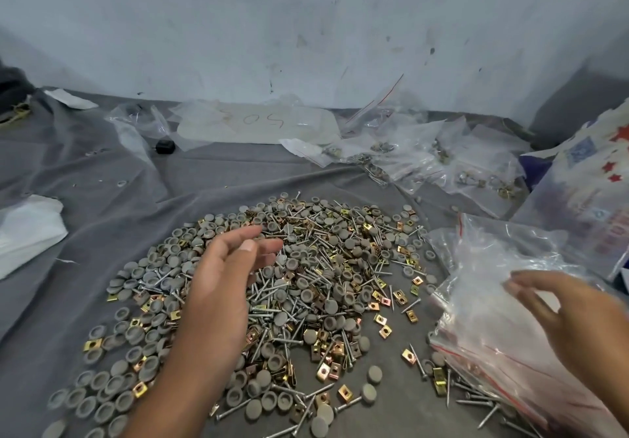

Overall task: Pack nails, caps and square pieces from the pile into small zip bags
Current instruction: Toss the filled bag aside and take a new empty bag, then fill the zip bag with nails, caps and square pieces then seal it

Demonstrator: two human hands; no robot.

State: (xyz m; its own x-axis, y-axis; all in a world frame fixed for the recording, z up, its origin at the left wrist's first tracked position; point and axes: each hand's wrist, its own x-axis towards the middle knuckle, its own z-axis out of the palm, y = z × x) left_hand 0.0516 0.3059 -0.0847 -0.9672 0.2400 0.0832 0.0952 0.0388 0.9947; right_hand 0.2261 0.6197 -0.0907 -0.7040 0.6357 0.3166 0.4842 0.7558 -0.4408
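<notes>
A broad pile of silver nails, grey round caps and gold square pieces covers the grey cloth in the middle. My left hand hovers above the pile's left half, fingers relaxed and stretched forward, holding nothing. My right hand is over a stack of empty small zip bags at the right, fingers loosely bent with the tips at the top bag; no grip shows.
Filled zip bags lie in a heap at the back right. A printed plastic sack stands at the far right. A large clear bag marked with numbers lies against the wall, a small black object beside it. White plastic lies at left.
</notes>
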